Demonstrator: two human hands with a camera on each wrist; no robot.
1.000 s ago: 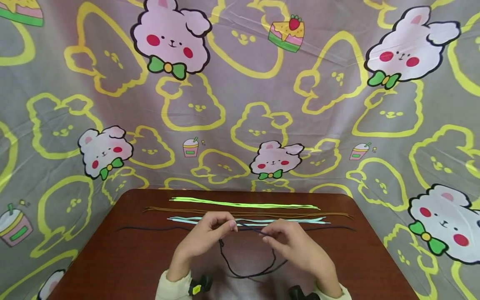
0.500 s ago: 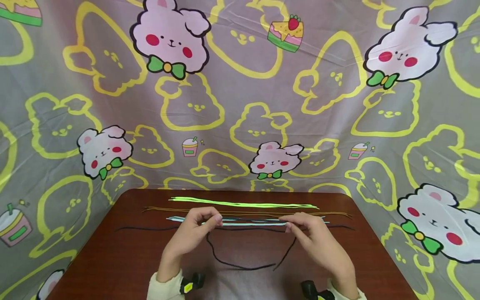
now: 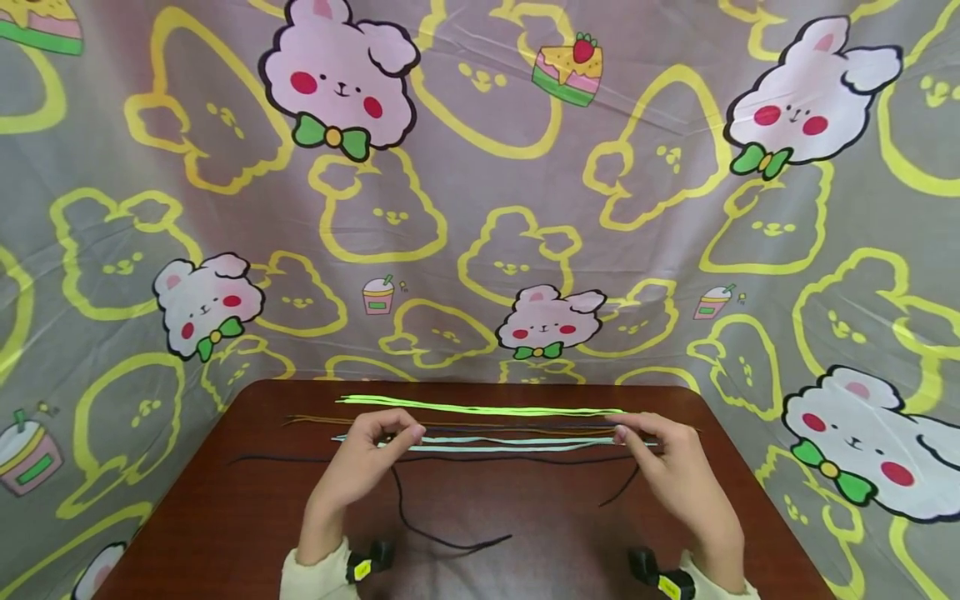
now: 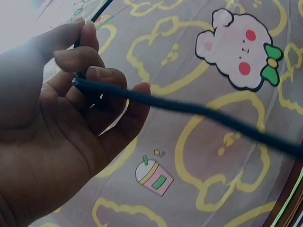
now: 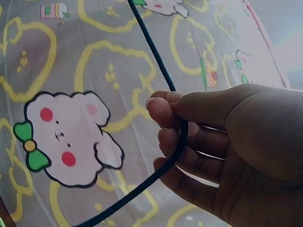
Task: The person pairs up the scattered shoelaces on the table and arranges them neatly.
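Note:
A dark blue cord (image 3: 402, 504) is stretched almost level between my two raised hands over the table. My left hand (image 3: 356, 462) pinches it between thumb and forefinger, and a long tail hangs down with its tip curving to the right. In the left wrist view the cord (image 4: 189, 108) comes out past the curled lower fingers. My right hand (image 3: 678, 471) pinches the other side with thumb and forefinger, where a shorter tail dangles. The right wrist view has the cord (image 5: 156, 54) running through that pinch and bending across the other fingers.
Behind the hands, laces lie lengthwise on the brown table (image 3: 247, 517): lime-green laces (image 3: 480, 409) farthest back, then brown cords (image 3: 315, 419), pale blue laces (image 3: 495, 449) and another dark cord (image 3: 285, 457) nearest. A patterned curtain (image 3: 450, 192) surrounds the table's back and sides.
My hands have moved apart, the left going left and the right going right. The cord between them has lengthened, and its hanging loop has separated into two loose tails.

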